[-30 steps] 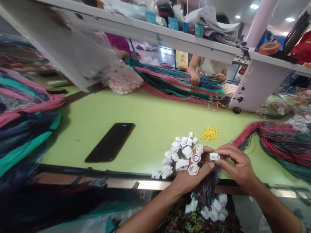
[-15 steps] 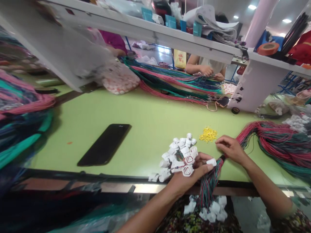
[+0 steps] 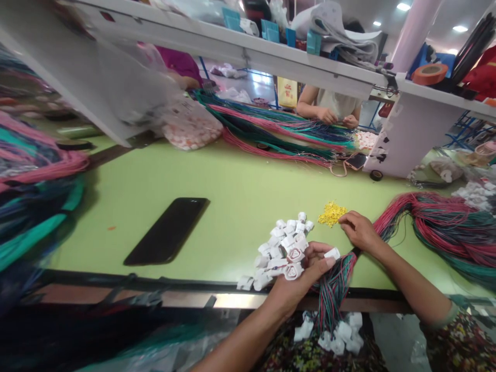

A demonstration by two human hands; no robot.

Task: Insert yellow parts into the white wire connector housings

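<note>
Pinching a white connector [image 3: 332, 253] between thumb and fingertips, my left hand [image 3: 298, 281] sits near the front edge of the green table [image 3: 240, 206]. A cluster of white connectors [image 3: 277, 240] lies beside and against that hand, two of them turned so that my feed shows their rounded triangular openings. My right hand [image 3: 360, 232] has its fingertips at the right edge of a heap of small yellow pieces [image 3: 332, 213], thumb and fingers drawn close together; from here I cannot tell whether a piece is caught between them. Thin red, green and dark wires [image 3: 335, 284] spread from a black band [image 3: 355, 251] near my right wrist and hang over the table edge, ending in more white connectors [image 3: 344, 333]. Beyond my right forearm, a thick wire bundle [image 3: 445, 222] runs off to the right. Well to the left lies a black phone [image 3: 167, 231], its screen dark. For writing, I find red characters on a yellow package [image 3: 287, 92] in the background, too small for me to read. An orange tape roll [image 3: 430, 74] sits on the overhead shelf [image 3: 232, 49], and beneath the shelf, across the table, I see a co-worker's hand [image 3: 327, 115] above other wires.
</note>
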